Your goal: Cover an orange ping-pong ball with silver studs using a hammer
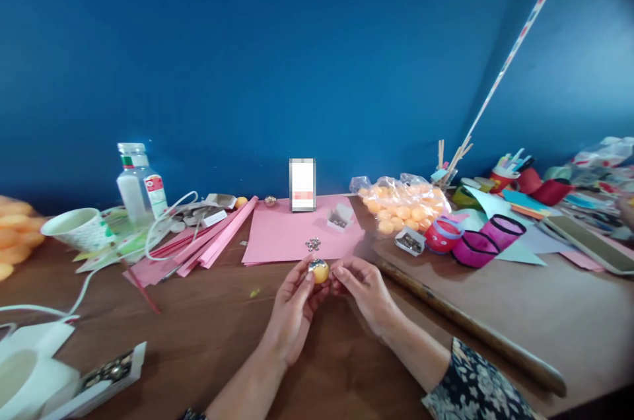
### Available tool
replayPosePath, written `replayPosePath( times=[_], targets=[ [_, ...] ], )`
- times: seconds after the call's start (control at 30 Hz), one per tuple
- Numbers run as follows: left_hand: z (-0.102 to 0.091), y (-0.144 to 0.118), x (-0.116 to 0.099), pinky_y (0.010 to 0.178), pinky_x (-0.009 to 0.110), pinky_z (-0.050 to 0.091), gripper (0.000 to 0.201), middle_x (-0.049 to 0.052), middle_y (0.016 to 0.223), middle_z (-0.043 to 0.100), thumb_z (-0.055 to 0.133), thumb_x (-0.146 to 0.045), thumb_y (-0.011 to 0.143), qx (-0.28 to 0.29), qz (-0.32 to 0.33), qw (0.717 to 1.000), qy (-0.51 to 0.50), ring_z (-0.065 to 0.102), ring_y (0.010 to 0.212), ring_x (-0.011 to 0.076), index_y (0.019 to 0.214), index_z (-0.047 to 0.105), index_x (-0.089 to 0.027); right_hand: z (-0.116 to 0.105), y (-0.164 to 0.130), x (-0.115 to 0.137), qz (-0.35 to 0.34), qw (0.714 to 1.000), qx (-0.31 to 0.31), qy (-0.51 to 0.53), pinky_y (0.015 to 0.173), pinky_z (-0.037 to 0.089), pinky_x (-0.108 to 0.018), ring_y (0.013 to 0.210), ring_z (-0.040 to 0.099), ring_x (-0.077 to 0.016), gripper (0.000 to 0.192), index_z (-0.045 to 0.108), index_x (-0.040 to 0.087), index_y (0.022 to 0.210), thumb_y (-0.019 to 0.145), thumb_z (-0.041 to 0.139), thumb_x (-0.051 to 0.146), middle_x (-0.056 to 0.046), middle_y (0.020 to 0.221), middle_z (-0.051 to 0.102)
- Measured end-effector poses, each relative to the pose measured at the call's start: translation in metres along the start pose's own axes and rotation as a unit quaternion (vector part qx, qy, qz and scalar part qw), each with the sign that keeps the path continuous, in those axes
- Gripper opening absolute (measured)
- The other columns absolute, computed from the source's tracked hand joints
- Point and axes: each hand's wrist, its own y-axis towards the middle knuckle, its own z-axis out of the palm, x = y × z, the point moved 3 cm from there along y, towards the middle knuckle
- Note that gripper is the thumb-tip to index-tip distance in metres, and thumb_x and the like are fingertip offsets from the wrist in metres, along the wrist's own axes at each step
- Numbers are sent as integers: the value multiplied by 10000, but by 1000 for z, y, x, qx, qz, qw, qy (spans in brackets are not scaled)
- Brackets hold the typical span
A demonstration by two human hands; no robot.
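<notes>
My left hand point(296, 304) is closed around an orange ball point(320, 273) that looks like a ping-pong ball. Shiny silver studs, apparently pin heads, cover its upper left part. At the ball's right side, the fingertips of my right hand point(369, 292) are pinched together; anything between them is too small to make out. Just beyond the ball, a small heap of silver pins point(313, 244) lies on a pink paper sheet point(277, 232). Farther back on this sheet stands an opened white box point(340, 216) with some pins inside.
A clear bag of orange balls point(401, 202), another small pin box point(410, 242) and felt cups point(475, 248) stand right. A long wooden stick point(470, 324) lies beside my right arm. Left are a glass bottle point(131, 185), a paper cup point(79, 232) and a white cable point(92, 278).
</notes>
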Motion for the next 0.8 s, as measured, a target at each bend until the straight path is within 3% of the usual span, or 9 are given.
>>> replayPosePath(
  times=[0.27,0.53,0.8],
  targets=[
    [1,0,0,825,281,462,400,39,1046,630,609,-210,728,0,13,999,30,599,889,134,1119,531,-242,2,-3,1,7,999,19,35,546,407,-208,553,479,-72,169,569,160,754,723,629,316,11,697,576],
    [2,0,1,851,297,454,425,39,1008,640,607,-210,727,9,23,998,52,600,893,142,1141,510,-229,3,-3,-1,33,998,18,48,510,375,-198,517,450,-71,202,551,155,690,724,626,339,31,592,530],
    [2,0,1,863,311,452,448,34,994,634,607,-190,727,14,36,997,71,598,891,141,1158,488,-221,3,-3,-1,31,999,24,28,510,391,-194,551,470,-78,207,579,140,708,720,629,340,5,651,578]
  ],
)
